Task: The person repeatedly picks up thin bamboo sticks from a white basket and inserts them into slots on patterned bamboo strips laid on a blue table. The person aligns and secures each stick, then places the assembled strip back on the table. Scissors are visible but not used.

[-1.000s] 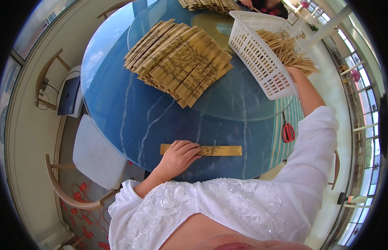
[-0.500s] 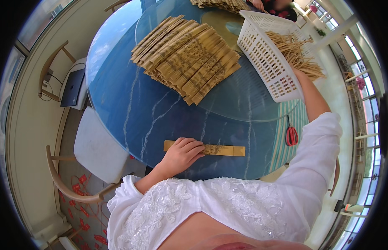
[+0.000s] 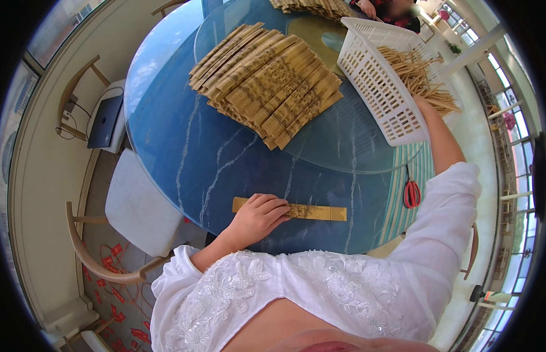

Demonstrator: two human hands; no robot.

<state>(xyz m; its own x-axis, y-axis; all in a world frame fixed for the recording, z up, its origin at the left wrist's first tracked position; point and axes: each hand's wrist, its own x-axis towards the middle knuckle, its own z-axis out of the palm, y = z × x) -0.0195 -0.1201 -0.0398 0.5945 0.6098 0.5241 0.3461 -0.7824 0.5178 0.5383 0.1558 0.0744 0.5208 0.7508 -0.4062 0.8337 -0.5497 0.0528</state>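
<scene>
My left hand [image 3: 259, 218] lies over a long gold paper chopstick sleeve [image 3: 316, 212] with dark print, flat on the blue table near its front edge. Its fingers are bent and held together on the middle of the sleeve. My right arm stretches to a white plastic basket [image 3: 383, 88] holding many loose wooden chopsticks [image 3: 418, 73]. Only the wrist side of my right hand [image 3: 423, 105] shows at the basket's near end; its fingers are hidden among the chopsticks and behind the rim.
A wide stack of gold sleeves [image 3: 267, 85] lies on the glass turntable [image 3: 320, 144]. Red-handled scissors [image 3: 411, 193] rest on a striped cloth [image 3: 396, 205] at right. More sleeves [image 3: 314, 7] lie at the far side near another person's hand [image 3: 367, 8]. A chair [image 3: 138, 199] stands at left.
The view has shifted slightly, so the tabletop things sit a little lower and to the right. Both hands keep nearly the same places on the sleeve and in the basket.
</scene>
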